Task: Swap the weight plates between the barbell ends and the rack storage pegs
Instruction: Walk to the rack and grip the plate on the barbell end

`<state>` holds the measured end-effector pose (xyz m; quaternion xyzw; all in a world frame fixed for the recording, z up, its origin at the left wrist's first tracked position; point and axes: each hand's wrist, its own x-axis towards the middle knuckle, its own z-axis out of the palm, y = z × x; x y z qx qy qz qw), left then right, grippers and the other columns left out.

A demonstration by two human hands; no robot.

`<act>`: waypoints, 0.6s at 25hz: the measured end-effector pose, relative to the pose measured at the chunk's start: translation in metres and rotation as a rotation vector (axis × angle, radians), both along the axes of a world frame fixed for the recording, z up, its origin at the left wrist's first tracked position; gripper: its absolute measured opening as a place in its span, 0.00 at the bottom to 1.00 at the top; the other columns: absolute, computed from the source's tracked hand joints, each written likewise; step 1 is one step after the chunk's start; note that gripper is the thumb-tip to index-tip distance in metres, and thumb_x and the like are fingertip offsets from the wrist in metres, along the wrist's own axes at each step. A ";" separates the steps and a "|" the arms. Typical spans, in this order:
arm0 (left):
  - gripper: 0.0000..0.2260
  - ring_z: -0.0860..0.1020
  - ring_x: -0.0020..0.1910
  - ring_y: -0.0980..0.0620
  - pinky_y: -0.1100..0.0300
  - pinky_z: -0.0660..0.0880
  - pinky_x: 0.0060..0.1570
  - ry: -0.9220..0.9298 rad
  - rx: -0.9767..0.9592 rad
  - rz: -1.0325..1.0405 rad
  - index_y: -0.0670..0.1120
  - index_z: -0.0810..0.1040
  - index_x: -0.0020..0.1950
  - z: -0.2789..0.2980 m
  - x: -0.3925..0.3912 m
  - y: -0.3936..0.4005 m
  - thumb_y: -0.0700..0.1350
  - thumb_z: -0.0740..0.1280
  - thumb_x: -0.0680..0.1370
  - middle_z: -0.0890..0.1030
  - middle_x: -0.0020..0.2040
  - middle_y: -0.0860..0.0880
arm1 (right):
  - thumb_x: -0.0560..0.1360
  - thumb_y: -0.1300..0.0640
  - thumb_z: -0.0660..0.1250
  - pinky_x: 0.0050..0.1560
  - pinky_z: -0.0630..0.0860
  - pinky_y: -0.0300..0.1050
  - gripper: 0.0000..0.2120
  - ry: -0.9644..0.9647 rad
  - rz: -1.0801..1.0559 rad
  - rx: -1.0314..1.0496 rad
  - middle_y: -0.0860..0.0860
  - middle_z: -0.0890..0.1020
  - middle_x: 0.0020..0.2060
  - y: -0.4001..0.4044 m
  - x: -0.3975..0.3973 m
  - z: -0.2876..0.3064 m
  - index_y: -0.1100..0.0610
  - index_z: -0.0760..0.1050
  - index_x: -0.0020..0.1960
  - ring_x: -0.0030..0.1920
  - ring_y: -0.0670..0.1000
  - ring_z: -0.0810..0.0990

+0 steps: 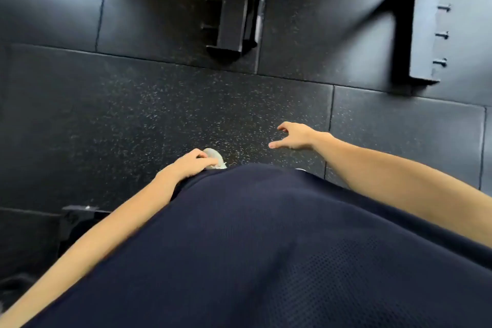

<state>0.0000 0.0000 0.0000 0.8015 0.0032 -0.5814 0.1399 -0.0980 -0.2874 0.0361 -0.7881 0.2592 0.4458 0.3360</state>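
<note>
Looking down from the head camera, both hands hold nothing — the left hand (193, 162) loosely curled beside the dark shirt (266, 247), the right hand (294, 136) spread over the speckled floor (159, 104); no plate shows, only black rack parts (426, 34) ahead

floor (159, 104): black rubber tiles with pale speckles, thin seams running between them
shirt (266, 247): dark navy mesh fabric — fills the lower middle of the view
shoe (216, 159): pale toe showing just past the shirt's top edge, standing on the floor
black post base (231, 16): dark metal upright at top centre, blurred, its foot on the floor
grey bracket (423, 37): flat plate at upper right with three short dark pins along its right edge — beside a black beam
</note>
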 end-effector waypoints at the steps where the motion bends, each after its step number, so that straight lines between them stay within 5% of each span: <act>1: 0.19 0.73 0.58 0.51 0.51 0.69 0.62 0.008 0.008 0.039 0.57 0.73 0.57 0.003 0.014 0.025 0.63 0.70 0.70 0.75 0.59 0.53 | 0.71 0.40 0.71 0.65 0.68 0.48 0.40 -0.005 0.036 0.016 0.55 0.70 0.71 0.022 0.020 -0.004 0.56 0.61 0.75 0.67 0.56 0.73; 10: 0.30 0.70 0.65 0.48 0.46 0.67 0.66 -0.033 -0.011 0.367 0.54 0.70 0.68 0.006 0.138 0.196 0.65 0.69 0.70 0.71 0.68 0.50 | 0.67 0.33 0.69 0.70 0.65 0.55 0.41 -0.043 0.370 0.025 0.51 0.70 0.71 0.194 0.221 -0.020 0.51 0.64 0.73 0.70 0.54 0.69; 15: 0.23 0.74 0.57 0.51 0.51 0.70 0.61 -0.011 -0.086 0.524 0.54 0.71 0.59 0.002 0.186 0.237 0.64 0.69 0.70 0.75 0.57 0.52 | 0.67 0.33 0.68 0.70 0.66 0.54 0.40 -0.035 0.535 0.020 0.51 0.70 0.71 0.244 0.323 -0.030 0.53 0.64 0.72 0.70 0.54 0.69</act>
